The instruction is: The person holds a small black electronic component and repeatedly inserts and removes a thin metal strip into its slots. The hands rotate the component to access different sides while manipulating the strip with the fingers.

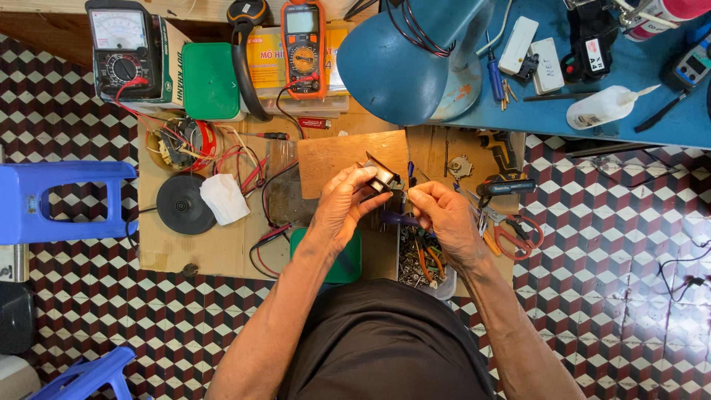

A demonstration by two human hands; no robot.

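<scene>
My left hand (pixel 342 206) grips a small boxy metal part (pixel 381 175), dark with a shiny frame, held above a wooden board (pixel 333 157). My right hand (pixel 446 215) is close beside it, thumb and fingers pinched at something thin near the part's lower right edge; what it pinches is too small to tell. Both hands hover over a cardboard sheet (pixel 222 248) laid on the tiled floor.
A blue desk lamp (pixel 409 61) hangs over the work spot. An orange digital multimeter (pixel 304 46), an analog meter (pixel 122 46), a green box (pixel 211 80), a black disc (pixel 182 204), red-handled scissors (pixel 517 235), a tray of screws (pixel 421 265) and a blue stool (pixel 63 200) surround me.
</scene>
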